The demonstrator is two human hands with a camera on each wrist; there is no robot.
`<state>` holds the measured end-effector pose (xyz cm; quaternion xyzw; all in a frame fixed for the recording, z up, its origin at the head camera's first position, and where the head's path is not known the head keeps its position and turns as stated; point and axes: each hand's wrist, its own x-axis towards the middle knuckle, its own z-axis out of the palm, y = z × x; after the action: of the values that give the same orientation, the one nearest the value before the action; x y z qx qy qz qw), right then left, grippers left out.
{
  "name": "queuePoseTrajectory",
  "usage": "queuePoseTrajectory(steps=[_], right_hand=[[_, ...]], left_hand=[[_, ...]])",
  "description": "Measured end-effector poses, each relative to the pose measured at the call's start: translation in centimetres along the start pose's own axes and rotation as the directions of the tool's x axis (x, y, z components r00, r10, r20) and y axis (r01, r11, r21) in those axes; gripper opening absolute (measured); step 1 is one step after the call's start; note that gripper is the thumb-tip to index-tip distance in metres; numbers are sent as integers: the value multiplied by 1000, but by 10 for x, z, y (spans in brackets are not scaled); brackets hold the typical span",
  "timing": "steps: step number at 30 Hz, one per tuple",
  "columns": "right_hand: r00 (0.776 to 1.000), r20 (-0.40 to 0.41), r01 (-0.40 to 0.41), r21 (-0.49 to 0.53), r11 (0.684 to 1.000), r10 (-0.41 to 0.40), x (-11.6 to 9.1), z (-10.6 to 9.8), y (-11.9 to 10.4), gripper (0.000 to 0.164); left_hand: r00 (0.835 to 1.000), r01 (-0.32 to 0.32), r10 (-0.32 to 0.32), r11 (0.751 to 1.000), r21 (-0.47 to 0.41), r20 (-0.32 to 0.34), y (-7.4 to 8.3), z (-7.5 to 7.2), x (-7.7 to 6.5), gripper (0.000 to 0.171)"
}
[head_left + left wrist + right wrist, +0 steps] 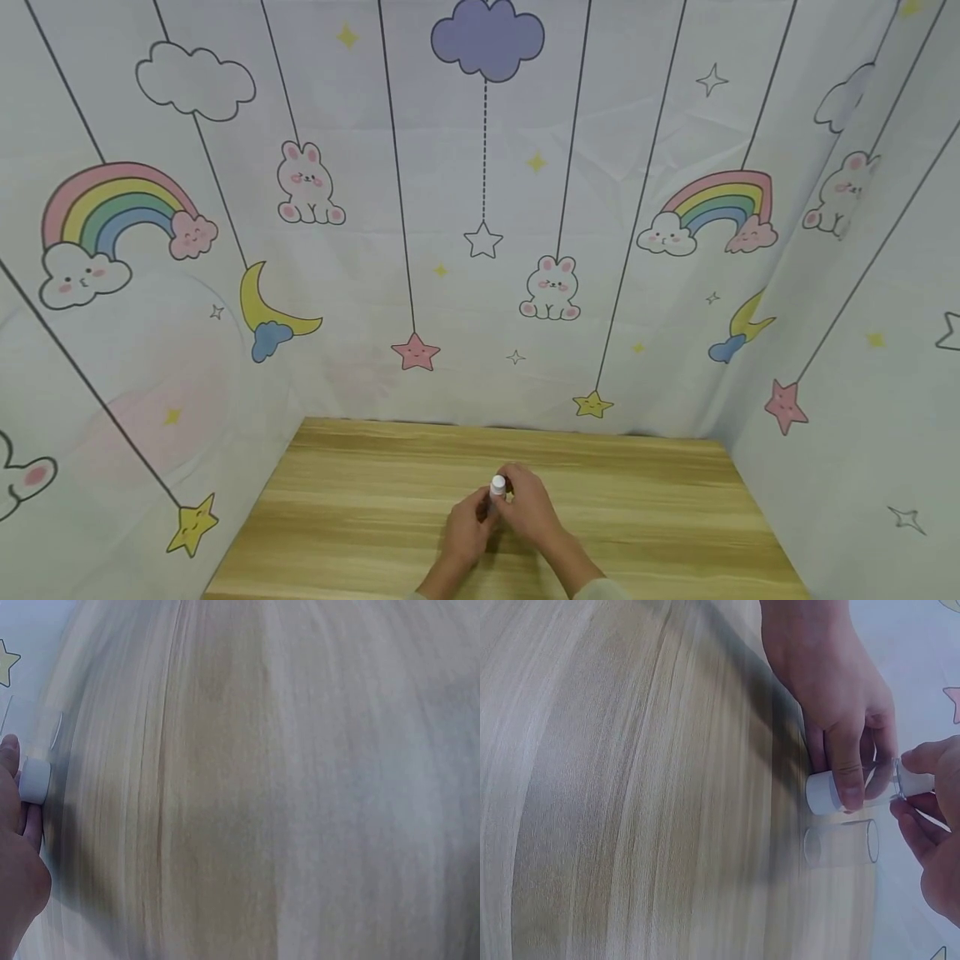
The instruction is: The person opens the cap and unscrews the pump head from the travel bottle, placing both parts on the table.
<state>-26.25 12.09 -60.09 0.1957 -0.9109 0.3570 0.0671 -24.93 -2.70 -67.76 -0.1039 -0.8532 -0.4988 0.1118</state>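
Note:
Between both hands a small clear bottle point(883, 796) with a white base point(823, 793) stands upright. In the right wrist view my left hand point(468, 529) grips its lower part, thumb and fingers around the clear wall. My right hand point(532, 504) pinches the white top point(498, 483) between thumb and fingers. Close beside the bottle, an empty clear tube point(841, 844) stands on the table; the hands hide it in the head view. At the left edge of the left wrist view, the left hand shows with the white base near the tabletop.
The wood-grain table point(360, 500) meets a pale cloth backdrop point(480, 333) at its back edge. Cloth walls printed with rainbows, bunnies and stars also stand along both sides.

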Motion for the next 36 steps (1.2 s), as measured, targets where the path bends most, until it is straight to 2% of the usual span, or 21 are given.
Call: queuePoseTrajectory(steps=[5, 15, 25, 31, 36], right_hand=[[1000, -4, -5, -8, 1000, 5, -1, -1, -5, 12], [999, 14, -34, -46, 998, 35, 0, -3, -12, 13], [1000, 9, -4, -83, 997, 5, 1, -4, -10, 15], [1000, 3, 22, -97, 995, -22, 1, -4, -8, 16], [1000, 24, 15, -95, 995, -13, 2, -4, -7, 15]], left_hand=[[1000, 20, -20, 1000, 13, 0, 0, 0, 0, 26], [1000, 11, -11, 1000, -21, -12, 1, -1, 0, 27], [1000, -13, 12, 1000, -19, -20, 2, -2, 0, 27], [1000, 4, -4, 1000, -28, 6, 4, -3, 0, 28], [1000, 6, -5, 999, -31, 13, 4, -4, 0, 29]])
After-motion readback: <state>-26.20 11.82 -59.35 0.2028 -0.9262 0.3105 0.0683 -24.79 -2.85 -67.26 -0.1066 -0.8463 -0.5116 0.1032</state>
